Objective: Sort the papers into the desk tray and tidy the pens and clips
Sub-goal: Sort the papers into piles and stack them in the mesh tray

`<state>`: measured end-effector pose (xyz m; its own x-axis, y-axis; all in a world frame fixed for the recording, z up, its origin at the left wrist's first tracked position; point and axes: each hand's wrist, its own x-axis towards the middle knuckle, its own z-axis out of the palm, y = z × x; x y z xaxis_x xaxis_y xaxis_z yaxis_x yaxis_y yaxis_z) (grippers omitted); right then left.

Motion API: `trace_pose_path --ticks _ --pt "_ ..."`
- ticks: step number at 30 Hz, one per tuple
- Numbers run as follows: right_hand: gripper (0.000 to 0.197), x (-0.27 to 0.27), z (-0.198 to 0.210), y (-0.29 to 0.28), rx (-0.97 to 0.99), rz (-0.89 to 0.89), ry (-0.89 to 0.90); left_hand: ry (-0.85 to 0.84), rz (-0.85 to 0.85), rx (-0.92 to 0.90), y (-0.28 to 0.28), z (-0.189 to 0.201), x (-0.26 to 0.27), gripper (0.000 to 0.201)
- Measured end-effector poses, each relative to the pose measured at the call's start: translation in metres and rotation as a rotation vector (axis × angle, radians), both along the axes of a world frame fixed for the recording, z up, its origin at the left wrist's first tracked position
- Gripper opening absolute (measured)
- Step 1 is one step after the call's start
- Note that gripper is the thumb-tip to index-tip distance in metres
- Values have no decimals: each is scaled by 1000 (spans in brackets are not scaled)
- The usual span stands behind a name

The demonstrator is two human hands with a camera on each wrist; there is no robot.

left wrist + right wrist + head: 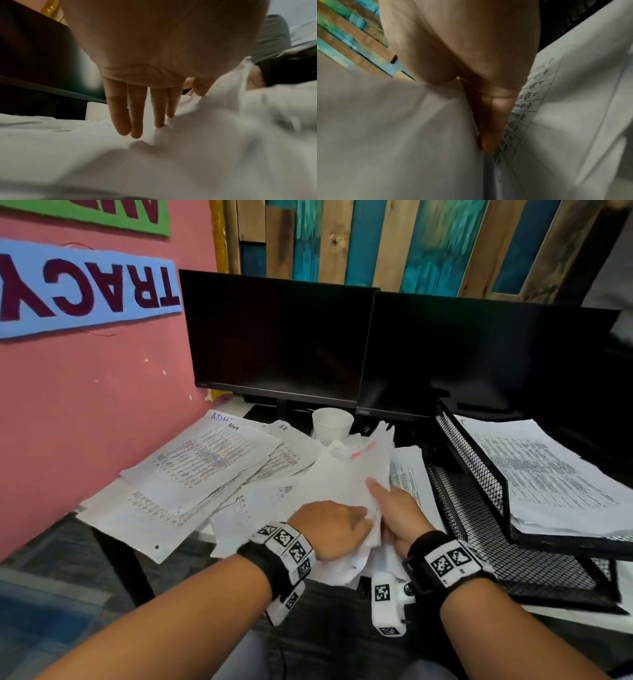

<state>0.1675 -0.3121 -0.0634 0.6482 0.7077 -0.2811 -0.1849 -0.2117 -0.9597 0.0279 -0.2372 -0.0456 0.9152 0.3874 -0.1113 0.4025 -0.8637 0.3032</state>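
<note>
— Desk (226,405) by pink wall (85,405), two dark monitors (284,337) far. Papers?
— Loose sheaf (342,474) near centre; more sheets (191,470) left; stack in mesh tray (455,440) right.
— Hands?
— Left hand (330,529) flat, fingers (120,115) straight on paper. Right hand (399,510) pinches sheaf's edge.

papers (346,477): white printed paper, creased, matt | desk tray (459,494): black metal mesh, matt | cup (331,424): white, smooth | monitors (284,337): dark glossy screens | back wall (394,241): rough painted wood planks
</note>
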Motion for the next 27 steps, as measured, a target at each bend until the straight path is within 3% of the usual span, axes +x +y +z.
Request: trace_pose_path --ticks 3,5,12,16,18,20,22,27 --pt "31 8 -3 -4 -38 -1 -148 -29 0 -147 8 -4 -2 46" --pt "36 13 -5 -4 -58 -46 -159 -39 64 -146 29 -12 -8 41" --pt "38 24 -21 -1 -21 -113 -98 17 523 8 128 -16 -74 39" --pt "41 26 -28 0 -9 -131 -83 127 720 59 168 -24 -119 70" --pt "41 26 -28 0 -21 -142 -74 133 747 23 178 -28 -133 89" --pt "40 25 -27 -1 -30 -140 -69 145 769 3 182 -32 -139 94" --pt "39 25 -27 -2 -41 -133 -69 183 783 29 184 -35 -140 84" --pt "38 27 -27 -4 -53 -149 -60 128 799 138 194 -41 -144 36"
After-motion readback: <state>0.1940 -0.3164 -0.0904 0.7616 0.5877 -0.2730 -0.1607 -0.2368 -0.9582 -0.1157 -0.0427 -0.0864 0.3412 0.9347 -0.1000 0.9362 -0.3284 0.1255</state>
